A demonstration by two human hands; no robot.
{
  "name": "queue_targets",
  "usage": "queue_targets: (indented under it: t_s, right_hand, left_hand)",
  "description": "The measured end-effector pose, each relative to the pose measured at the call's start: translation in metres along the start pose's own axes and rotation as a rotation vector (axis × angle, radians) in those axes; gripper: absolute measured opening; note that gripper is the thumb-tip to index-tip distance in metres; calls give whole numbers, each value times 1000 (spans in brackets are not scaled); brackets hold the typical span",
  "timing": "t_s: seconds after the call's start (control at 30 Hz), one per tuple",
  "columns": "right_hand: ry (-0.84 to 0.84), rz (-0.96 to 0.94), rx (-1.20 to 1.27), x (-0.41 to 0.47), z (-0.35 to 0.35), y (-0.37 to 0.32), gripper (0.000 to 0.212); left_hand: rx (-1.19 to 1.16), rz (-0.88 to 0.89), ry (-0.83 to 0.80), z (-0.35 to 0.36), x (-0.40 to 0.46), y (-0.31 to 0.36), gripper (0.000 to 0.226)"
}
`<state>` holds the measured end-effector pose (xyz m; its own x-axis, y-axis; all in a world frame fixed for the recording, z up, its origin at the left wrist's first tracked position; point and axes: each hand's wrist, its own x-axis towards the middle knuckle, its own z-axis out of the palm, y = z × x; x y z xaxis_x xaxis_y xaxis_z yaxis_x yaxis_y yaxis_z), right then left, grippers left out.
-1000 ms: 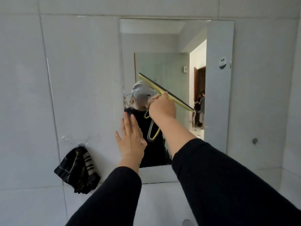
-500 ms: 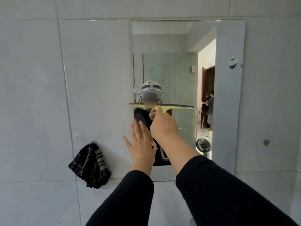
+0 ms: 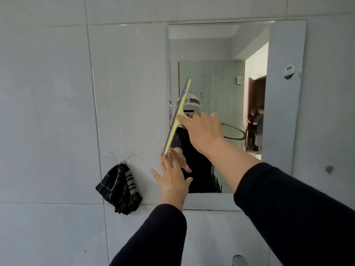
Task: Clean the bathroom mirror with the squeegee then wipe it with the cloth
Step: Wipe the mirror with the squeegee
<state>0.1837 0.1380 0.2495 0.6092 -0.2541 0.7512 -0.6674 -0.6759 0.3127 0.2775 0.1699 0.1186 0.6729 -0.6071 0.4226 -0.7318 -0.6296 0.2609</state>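
A frameless rectangular mirror [image 3: 284,120] hangs on the grey tiled wall. My right hand [image 3: 203,131] grips the handle of a yellow squeegee [image 3: 177,116], whose blade stands nearly upright along the mirror's left edge. My left hand [image 3: 172,179] lies flat with fingers spread against the mirror's lower left corner, its fingertips just under the blade's lower end. A dark striped cloth [image 3: 119,191] hangs from a clear hook on the wall, left of the mirror.
A round sticker [image 3: 289,72] sits near the mirror's upper right. A small round wall fitting [image 3: 329,169] is right of the mirror. A chrome tap top [image 3: 239,261] shows at the bottom edge. Other people appear in the reflection.
The squeegee blade turned from level to nearly upright and moved to the mirror's left edge. My view shifted left, so the mirror sits further right. My left hand stays pressed on the lower left.
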Motion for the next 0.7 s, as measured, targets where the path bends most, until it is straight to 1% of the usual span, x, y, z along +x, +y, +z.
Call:
queue_targets:
  t_s: [0.13,0.23,0.37,0.57,0.7]
  right_hand:
    - [16,-86,-108,6,17,1,54]
    - [22,-85,-76,8,31,10,57]
    - [36,-85,-28,13,39,20,60]
    - [99,-112,-38,14,40,17,55]
    - [137,-162,-74,16,39,18,52]
  left_hand:
    - [-35,-17,-16,17,2,-1,108]
    - [-92,-28,22,27,1,-1,107]
    - [-127,-6,99,33,1,-3,101]
    - [-179,0,127,39,-1,-3,100]
    - [-189,-57,176,42,1,2,102]
